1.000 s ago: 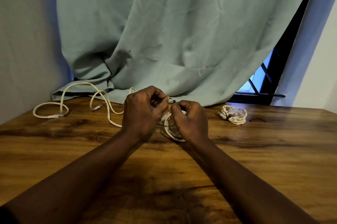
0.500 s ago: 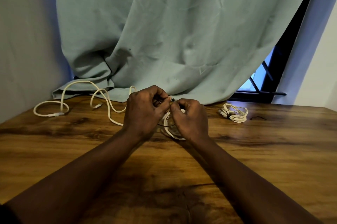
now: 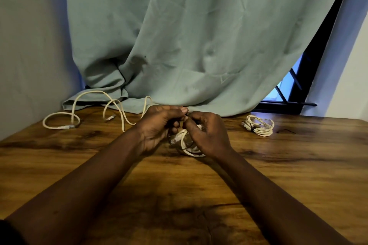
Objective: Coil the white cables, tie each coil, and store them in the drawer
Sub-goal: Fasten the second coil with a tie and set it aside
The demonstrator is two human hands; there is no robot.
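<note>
White coiled cable (image 3: 191, 151) lies on the wooden counter (image 3: 278, 175) between left hand (image 3: 157, 131) and right hand (image 3: 207, 135). Their curled fingers (image 3: 179, 109) pinch a thin black tie (image 3: 187, 147) above it.

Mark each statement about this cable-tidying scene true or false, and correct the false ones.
1. The left hand and right hand hold a coil of white cable over the table. True.
2. The loose cable lies right of the hands. False: it lies to their left, by the curtain.
3. A bundled coil rests on the table, right of the hands. True.
4. The curtain covers the whole window. False: a corner of the window shows at the right.
</note>
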